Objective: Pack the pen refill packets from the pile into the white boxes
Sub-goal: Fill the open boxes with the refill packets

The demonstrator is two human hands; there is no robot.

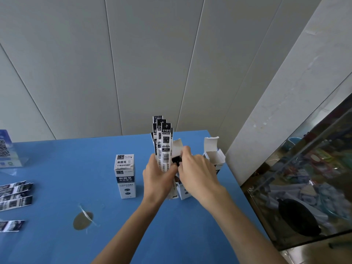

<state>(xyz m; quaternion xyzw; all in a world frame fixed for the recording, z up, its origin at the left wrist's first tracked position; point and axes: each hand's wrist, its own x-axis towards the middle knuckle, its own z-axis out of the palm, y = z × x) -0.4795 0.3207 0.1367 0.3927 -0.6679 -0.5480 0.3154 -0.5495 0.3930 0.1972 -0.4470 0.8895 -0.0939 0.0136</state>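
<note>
In the head view, a bundle of pen refill packets (162, 143) is held upright above the middle of the blue table (57, 159). The left hand (156, 178) is curled round the lower part of the bundle, with the thumb pressed across its front. The right hand (198, 172) is closed at the mouth of an open white box (182, 189) just to the right of the bundle, its fingertips pinching something dark at the box top; whether that is a flap or a packet end cannot be told. The bundle's lower end appears to be level with this box, though how far it is seated inside is hidden by the hands.

As to progress, one closed box (125, 176) stands upright to the left of the hands and is judged to be already filled. A second open box (213, 155) is seen at the far right with its lid flap raised and its inside apparently empty. The pile (15, 195) of loose packets is left at the near left edge, well apart from the boxes, so more packing is judged to remain.

The table is covered in blue, with a worn grey patch (82, 221) near the front. Pale panelled walls are seen behind, a stand with a printed code (5, 149) at the far left, and a glass case (304, 187) of goods along the right.
</note>
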